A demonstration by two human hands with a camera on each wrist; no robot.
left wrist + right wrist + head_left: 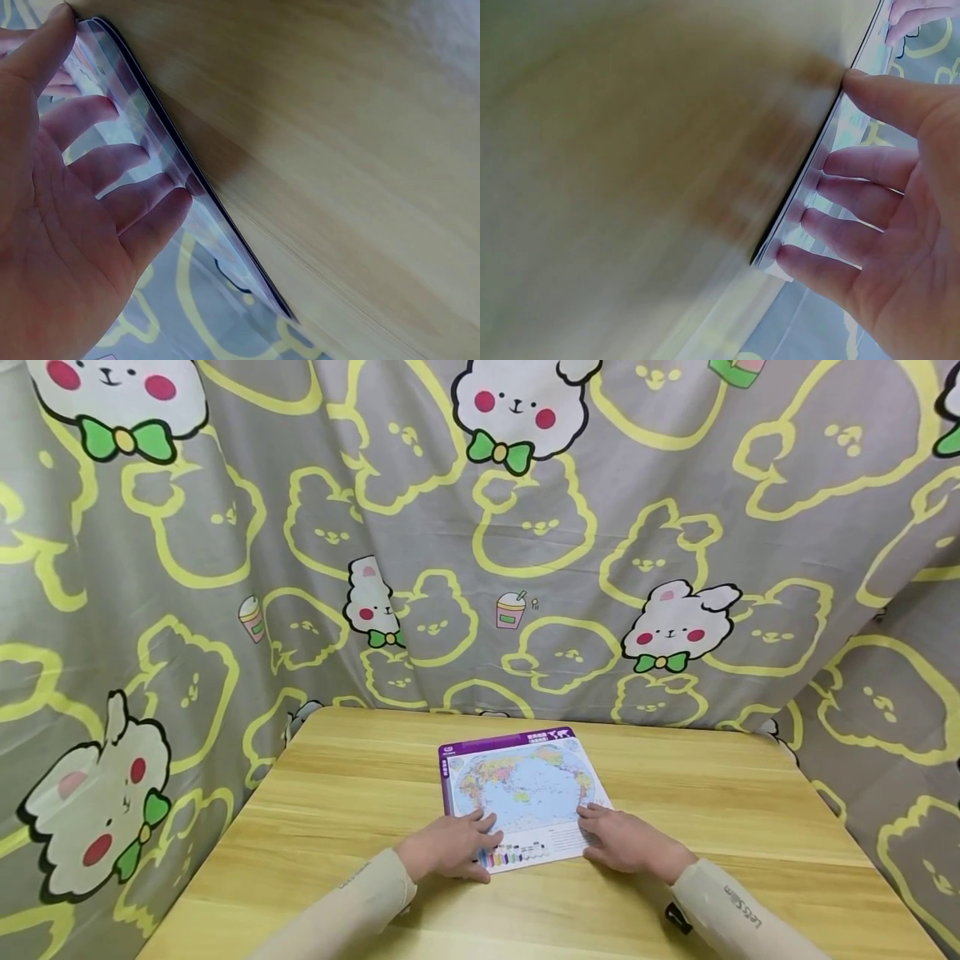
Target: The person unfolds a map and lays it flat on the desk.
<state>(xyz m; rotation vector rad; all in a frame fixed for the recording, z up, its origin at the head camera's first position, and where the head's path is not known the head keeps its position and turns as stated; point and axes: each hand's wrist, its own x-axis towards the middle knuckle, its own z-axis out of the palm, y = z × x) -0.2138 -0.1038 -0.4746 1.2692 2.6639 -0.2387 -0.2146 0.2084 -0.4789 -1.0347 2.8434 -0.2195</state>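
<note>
World map board (525, 793) lies flat on wooden table (735, 810), near its middle w/ purple border. Left hand (448, 847) rests flat on its near-left corner, fingers straight & spread; right hand (626, 841) likewise on near-right edge, gripping nothing.

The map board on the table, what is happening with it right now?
A person in long beige sleeves has both hands on a world map board with a purple border, lying flat on a light wooden table. The left hand rests with straight fingers on the board's near left corner, and the right hand does the same at the near right corner. No grip is closed around the board. A grey curtain printed with cartoon rabbits hangs behind the table.
</note>
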